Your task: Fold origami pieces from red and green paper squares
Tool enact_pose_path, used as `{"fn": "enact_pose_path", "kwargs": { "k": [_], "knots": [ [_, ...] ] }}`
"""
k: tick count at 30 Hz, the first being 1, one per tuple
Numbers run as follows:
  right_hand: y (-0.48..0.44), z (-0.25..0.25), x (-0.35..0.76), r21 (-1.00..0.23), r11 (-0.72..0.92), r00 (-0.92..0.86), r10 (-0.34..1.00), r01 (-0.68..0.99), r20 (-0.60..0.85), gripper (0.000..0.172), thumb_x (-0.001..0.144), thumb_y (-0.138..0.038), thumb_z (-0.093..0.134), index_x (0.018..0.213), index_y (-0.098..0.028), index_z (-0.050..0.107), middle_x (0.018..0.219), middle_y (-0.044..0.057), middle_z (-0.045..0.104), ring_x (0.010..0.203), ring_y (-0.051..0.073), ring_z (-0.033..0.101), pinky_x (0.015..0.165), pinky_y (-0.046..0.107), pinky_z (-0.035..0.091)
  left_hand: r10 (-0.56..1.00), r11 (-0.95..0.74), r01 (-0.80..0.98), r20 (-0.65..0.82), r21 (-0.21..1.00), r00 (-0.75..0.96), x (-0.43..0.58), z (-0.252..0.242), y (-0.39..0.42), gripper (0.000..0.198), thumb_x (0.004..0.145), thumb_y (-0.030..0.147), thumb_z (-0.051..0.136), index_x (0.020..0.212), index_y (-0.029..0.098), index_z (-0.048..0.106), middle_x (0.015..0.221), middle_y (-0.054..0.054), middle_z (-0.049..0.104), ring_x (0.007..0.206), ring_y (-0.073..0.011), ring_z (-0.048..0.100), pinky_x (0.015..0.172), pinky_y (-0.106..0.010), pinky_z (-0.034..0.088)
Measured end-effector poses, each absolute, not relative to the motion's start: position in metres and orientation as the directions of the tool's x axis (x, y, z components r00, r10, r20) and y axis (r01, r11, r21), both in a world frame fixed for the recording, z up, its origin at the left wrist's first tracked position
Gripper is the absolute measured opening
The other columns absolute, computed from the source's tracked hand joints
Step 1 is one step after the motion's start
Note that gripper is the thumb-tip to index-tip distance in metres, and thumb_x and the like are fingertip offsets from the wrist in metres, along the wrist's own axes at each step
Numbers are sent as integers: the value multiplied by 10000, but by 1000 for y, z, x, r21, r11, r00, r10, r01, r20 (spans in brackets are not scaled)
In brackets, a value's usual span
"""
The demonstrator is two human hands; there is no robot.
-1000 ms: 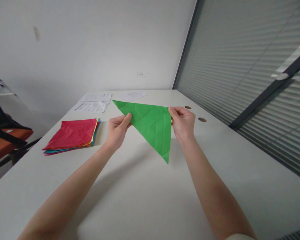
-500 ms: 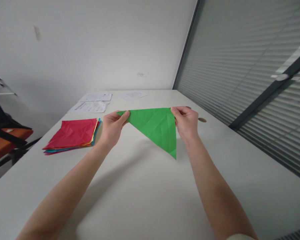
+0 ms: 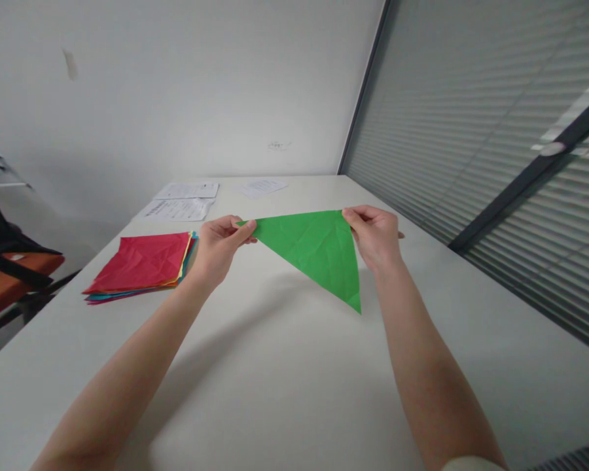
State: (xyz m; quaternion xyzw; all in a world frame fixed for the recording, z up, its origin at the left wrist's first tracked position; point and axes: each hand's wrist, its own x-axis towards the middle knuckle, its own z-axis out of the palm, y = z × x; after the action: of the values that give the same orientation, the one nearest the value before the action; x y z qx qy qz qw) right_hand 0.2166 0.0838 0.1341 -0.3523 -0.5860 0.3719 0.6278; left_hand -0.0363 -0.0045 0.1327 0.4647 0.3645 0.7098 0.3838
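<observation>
A green sheet of paper [image 3: 319, 252], folded into a triangle with crease lines across it, is stretched above the white table [image 3: 285, 379]. My left hand [image 3: 220, 245] pinches its narrow left corner between thumb and fingers. At the upper right corner, my right hand [image 3: 375, 235] grips it the same way. The top edge runs nearly level between the hands, and the third corner hangs down near my right wrist. To the left of my left hand lies a stack of coloured paper sheets [image 3: 142, 261], with a creased red one on top.
Printed papers [image 3: 179, 208] lie at the table's far left, and another printed sheet [image 3: 265, 188] is near the back wall. An orange and black chair [image 3: 19, 278] stands beyond the left edge. Window blinds [image 3: 495, 131] run along the right side. A small brown object [image 3: 401, 235] shows partly behind my right hand.
My right hand has moved slightly right with its corner of the green paper, and the hanging tip has shifted right too. My left hand has barely moved.
</observation>
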Motion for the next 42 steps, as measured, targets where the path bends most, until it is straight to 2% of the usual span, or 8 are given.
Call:
{"fn": "enact_pose_path", "kwargs": {
  "k": [8,14,19,22,24,29,36,42],
  "knots": [
    [84,134,217,-887,453,54,891,-86,450,228,617,-384,801,654,-185,696,539,-21,590,482,99,499,439,235,404,865,-451,-137,395,882,-308,-37,132,-5,251,627,356,824,655,162,668,635,12,651,537,-79,590,572,-215,525],
    [91,130,221,-865,495,70,868,-79,491,253,634,-414,789,676,-185,689,582,-12,607,528,119,537,496,265,440,854,-482,-116,436,869,-283,-37,128,-3,288,661,367,804,594,168,607,566,20,609,516,-88,585,551,-215,510],
    [91,131,220,-858,512,84,858,-50,507,262,647,-430,779,684,-188,685,581,-18,595,527,122,532,512,273,440,877,-434,-76,401,898,-264,-35,125,-3,256,659,356,809,779,157,703,669,-6,666,539,-94,597,568,-231,520],
    [85,130,210,-851,524,93,850,-43,519,254,660,-423,771,678,-185,686,569,-26,585,511,107,506,514,263,424,926,-361,-153,334,920,-177,-22,119,-4,352,617,326,838,896,152,714,792,-38,712,632,-129,643,610,-257,550],
    [79,128,199,-848,527,97,848,-48,521,244,672,-417,763,675,-184,690,555,-30,577,511,104,497,517,256,415,954,-298,-235,278,925,-114,-7,114,-5,381,604,319,848,919,154,711,948,-77,731,818,-198,687,719,-314,578],
    [64,127,175,-858,507,43,862,-76,506,274,675,-446,758,668,-181,688,613,-9,627,571,117,540,577,265,452,944,-286,-349,199,892,-263,17,101,-4,544,554,311,876,1046,180,684,1136,-106,703,1103,-293,632,926,-429,535],
    [59,134,179,-865,497,-2,867,-75,498,248,687,-433,747,698,-189,703,614,-9,623,565,110,529,561,258,451,814,-457,-179,328,871,-480,13,95,-2,531,550,295,876,1030,170,686,1100,-98,716,1061,-270,650,961,-428,515],
    [62,131,180,-871,481,-61,871,-97,488,254,688,-439,743,753,-194,715,677,3,655,609,117,572,598,269,480,825,-458,-228,316,859,-469,15,96,-4,561,556,288,876,1068,181,674,1124,-99,707,1077,-268,646,971,-431,516]
  ]
}}
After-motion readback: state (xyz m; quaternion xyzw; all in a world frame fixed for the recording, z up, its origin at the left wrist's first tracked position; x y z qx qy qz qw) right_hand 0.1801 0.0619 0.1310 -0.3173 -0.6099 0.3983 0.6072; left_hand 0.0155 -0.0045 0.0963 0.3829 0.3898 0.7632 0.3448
